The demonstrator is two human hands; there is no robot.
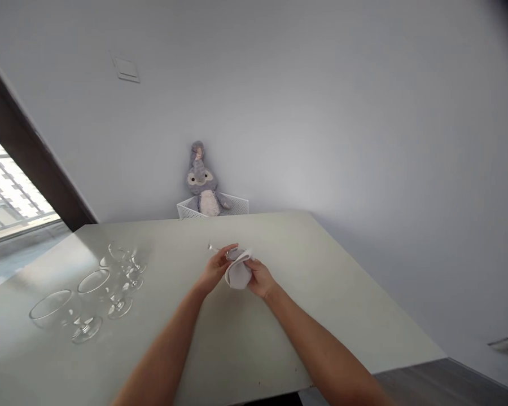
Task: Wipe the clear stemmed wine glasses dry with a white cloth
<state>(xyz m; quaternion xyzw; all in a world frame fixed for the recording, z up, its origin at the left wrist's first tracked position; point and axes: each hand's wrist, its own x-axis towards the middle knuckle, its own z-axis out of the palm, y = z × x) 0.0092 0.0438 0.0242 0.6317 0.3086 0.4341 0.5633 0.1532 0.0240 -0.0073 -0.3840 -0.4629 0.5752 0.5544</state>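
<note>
Over the middle of the table, my left hand (215,269) is closed around the bowl of a stemmed glass (234,254). The glass is tipped on its side, and its stem and foot point away to the left. My right hand (260,278) grips a white cloth (239,276), which is folded over the glass's rim and hangs down in front of it. The cloth and fingers hide much of the bowl.
Several clear stemmed glasses (86,327) stand upright on the left of the pale table (351,316). Behind the far edge, a grey plush toy (209,202) sits in a white perforated basket (239,206) against the wall. A dark-framed window is at the left.
</note>
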